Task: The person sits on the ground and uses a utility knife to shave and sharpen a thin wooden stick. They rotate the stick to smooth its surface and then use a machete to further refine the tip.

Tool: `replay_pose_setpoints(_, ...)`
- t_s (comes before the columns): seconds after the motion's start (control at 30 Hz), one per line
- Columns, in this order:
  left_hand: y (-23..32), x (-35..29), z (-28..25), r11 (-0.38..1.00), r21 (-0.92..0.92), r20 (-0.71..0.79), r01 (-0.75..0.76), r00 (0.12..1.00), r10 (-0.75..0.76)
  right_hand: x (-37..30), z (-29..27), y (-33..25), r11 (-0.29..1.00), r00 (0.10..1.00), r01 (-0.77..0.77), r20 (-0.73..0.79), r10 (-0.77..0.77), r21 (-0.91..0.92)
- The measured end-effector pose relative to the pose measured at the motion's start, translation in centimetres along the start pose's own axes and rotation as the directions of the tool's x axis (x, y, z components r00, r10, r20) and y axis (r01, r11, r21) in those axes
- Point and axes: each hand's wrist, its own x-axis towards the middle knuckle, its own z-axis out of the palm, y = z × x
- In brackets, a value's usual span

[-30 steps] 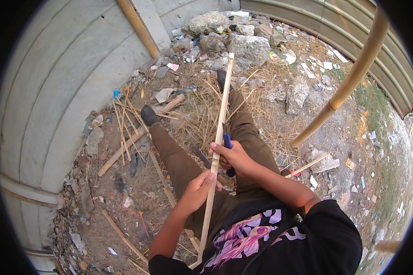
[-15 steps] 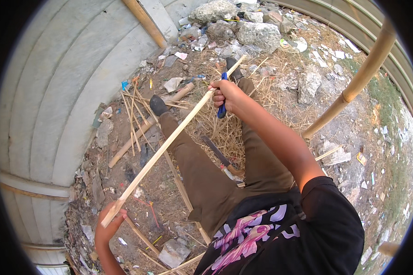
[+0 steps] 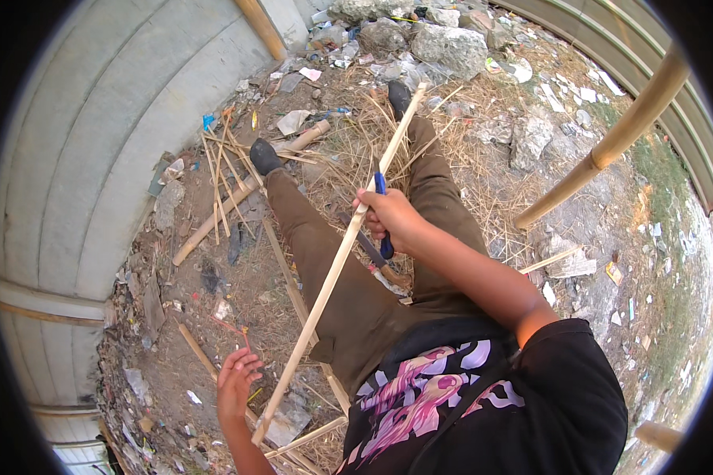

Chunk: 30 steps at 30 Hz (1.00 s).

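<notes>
My right hand (image 3: 390,215) grips a long pale bamboo strip (image 3: 324,294) together with a blue utility knife (image 3: 387,248), whose blade end points away from me. The strip slants from beside my right shoe down to the lower left, over my left thigh. My left hand (image 3: 238,381) is off the strip, to the left of its near end, with fingers apart and nothing in them. Between my outstretched legs lies a machete (image 3: 398,277) with a wooden handle, partly covered by my right hand and the strip.
Thin bamboo strips (image 3: 228,186) lie across a thick bamboo pole (image 3: 214,229) beyond my left foot. An upright bamboo pole (image 3: 598,158) stands at right. Rocks (image 3: 450,49) and litter lie ahead; a grey panel wall (image 3: 135,142) rises at left.
My left hand has let go of the strip's near end and opened. My right hand has drawn the strip and knife nearer to me, and the strip stands steeper.
</notes>
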Motion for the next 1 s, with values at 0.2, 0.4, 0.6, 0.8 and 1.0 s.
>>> replay_pose_setpoints(0.2, 6.1, -2.0, 2.9, 0.826, 0.562, -0.060, -0.040, 0.994, 0.089, -2.8, -3.9, -0.4, 0.989, 0.999, -0.040, -0.005, 0.040, -0.142)
replay_pose_setpoints(0.4, 7.7, 8.0, 21.2, 0.731, 0.542, 0.410, -0.416, 0.889, 0.201, -5.2, -2.1, -2.6, 0.943, 0.983, -0.107, 0.109, 0.147, -0.315)
replay_pose_setpoints(0.6, 4.2, 12.8, 30.8, 0.973, -0.153, 0.735, 0.172, 0.679, -0.005, -8.2, -1.1, -7.4, 0.861, 0.998, -0.008, 0.052, 0.040, -0.508)
replay_pose_setpoints(0.8, 2.0, 15.1, 33.6, 0.808, -0.300, 0.736, 0.507, 0.661, -0.142, -9.1, -6.1, -4.9, 0.035, 0.847, 0.223, 0.176, -0.501, -0.974)
replay_pose_setpoints(1.0, 0.9, 15.2, 32.3, 0.786, -0.267, 0.720, 0.558, 0.657, -0.222, -10.5, -6.7, -2.4, -0.320, 0.839, 0.174, 0.310, -0.448, -0.931)
